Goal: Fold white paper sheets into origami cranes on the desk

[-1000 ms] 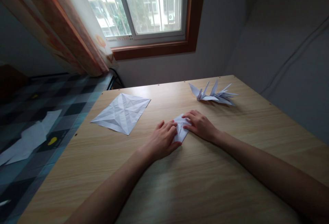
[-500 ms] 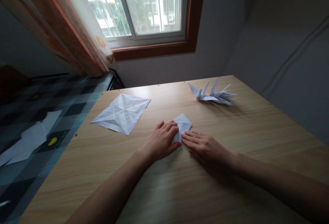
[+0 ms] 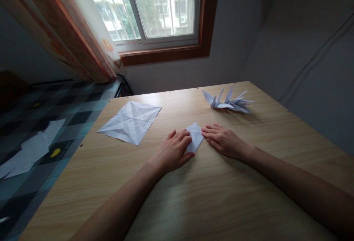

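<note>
The small folded paper (image 3: 195, 140) in the middle is white. So is the creased sheet (image 3: 129, 122) to its left, crossed by a star of fold lines. The paper bird (image 3: 228, 102) at the far right is white, shaded blue-grey. The table (image 3: 210, 196) is pale wood with a streaky grain. At the left, the cover (image 3: 41, 130) is checked dark blue and grey, and the curtain (image 3: 69, 31) is orange and cream.

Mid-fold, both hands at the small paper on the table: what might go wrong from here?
1. The left hand pins only one side of the small folded paper; a push from the right hand may slide it and skew the crease.
2. The paper bird sits just beyond the right hand; a forward sweep might knock or flatten it.
</note>
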`<state>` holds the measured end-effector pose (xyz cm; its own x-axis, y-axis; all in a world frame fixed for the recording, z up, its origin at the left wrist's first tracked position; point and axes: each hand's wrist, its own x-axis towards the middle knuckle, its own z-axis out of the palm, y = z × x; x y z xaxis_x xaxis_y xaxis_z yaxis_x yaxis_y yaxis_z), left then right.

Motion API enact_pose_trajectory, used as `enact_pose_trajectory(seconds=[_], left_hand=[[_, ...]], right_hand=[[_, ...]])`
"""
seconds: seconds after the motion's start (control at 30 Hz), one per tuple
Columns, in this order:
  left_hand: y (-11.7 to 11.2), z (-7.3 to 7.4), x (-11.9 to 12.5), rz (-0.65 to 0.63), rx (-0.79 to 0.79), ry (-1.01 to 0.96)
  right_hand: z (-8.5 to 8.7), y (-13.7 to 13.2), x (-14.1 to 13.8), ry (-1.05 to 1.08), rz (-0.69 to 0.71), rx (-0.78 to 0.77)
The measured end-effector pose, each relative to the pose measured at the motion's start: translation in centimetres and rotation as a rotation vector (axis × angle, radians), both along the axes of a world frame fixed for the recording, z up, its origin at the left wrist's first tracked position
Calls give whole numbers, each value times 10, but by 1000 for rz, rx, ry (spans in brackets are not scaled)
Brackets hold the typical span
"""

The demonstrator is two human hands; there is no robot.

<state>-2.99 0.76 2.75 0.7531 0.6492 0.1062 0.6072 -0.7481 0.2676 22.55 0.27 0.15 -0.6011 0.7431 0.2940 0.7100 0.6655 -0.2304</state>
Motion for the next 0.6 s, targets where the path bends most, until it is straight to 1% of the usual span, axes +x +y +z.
enact_pose_trajectory(seconds=[0.1,0.2,0.3,0.4,0.53,0.6], left_hand=[[0,-1,0,20,1,1],[1,-6,-1,51,5,-21],[4,-11,-3,49,1,-62],[6,-14,-5,41,-9,-90],[8,-15,-7,46,-28,-109],[9,-15,-7,38,-48,-102]], right_hand=[[1,-1,-9,112,-23,-6],[5,-3,-16,268,3,-40],[5,-3,-18,353,21,-9],[0,-2,-14,375,60,36],[-9,1,-9,310,206,84],[-9,3,-7,265,249,121]])
